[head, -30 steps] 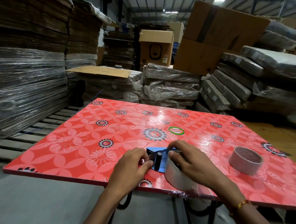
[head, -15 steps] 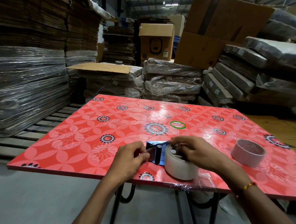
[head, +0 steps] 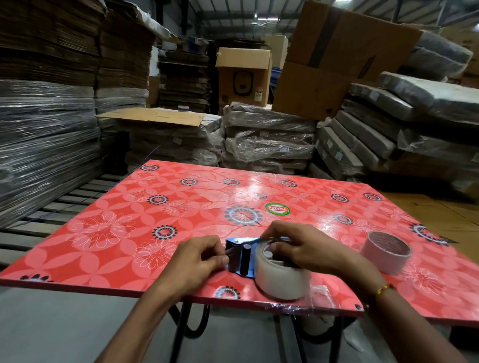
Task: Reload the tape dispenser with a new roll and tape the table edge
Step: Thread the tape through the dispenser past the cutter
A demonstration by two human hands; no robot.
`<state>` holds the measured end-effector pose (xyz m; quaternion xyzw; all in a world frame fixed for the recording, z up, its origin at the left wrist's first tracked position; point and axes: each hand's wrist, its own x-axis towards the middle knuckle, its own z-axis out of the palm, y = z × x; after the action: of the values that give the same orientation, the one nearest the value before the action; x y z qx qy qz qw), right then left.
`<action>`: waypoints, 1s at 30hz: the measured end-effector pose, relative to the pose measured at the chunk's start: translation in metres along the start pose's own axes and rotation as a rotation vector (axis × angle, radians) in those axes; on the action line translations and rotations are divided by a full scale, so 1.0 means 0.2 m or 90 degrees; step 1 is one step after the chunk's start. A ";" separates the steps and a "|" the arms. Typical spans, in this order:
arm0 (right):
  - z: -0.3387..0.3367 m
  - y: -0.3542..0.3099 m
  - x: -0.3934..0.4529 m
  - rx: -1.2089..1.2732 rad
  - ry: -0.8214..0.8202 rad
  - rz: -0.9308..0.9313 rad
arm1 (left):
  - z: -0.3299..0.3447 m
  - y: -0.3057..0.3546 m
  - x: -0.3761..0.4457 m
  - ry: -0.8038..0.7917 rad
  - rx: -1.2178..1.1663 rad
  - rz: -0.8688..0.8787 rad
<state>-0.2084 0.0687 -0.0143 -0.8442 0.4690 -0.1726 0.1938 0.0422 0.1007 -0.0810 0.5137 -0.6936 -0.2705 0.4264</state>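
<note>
Head view, lower centre of frame, read left to right. Your left hand [head: 199, 259] has its grip pinched on the front end of the tape dispenser [head: 240, 256], fingertips closed at the blade-and-roller end; whether a tape tail sits between them I cannot tell. Dispenser lies on its side on the red desk [head: 116, 229], near the front edge. It looks like a light, stiff blue metal frame; the toothed blade is the part to keep skin off. New roll [head: 279, 280] sits on the hub just right of the roller: light, rigid ring, slick outer face, sticky once peeled. Your right hand [head: 303, 249] rests over the roll's top, grip curled at the frame and hub. Hold the roll by its sides. Spare roll [head: 384, 255] lies well apart at right.
</note>
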 end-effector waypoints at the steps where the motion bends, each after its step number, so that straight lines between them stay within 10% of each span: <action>1: -0.01 0.00 0.01 0.016 -0.007 0.002 | 0.00 0.00 0.00 -0.005 -0.002 0.000; 30: 0.06 0.15 0.04 0.294 0.001 0.001 | -0.04 0.01 -0.03 -0.056 -0.148 -0.026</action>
<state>-0.2205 0.0498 -0.0377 -0.7770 0.4181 -0.2755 0.3815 0.0491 0.1067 -0.0776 0.4623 -0.6648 -0.3801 0.4470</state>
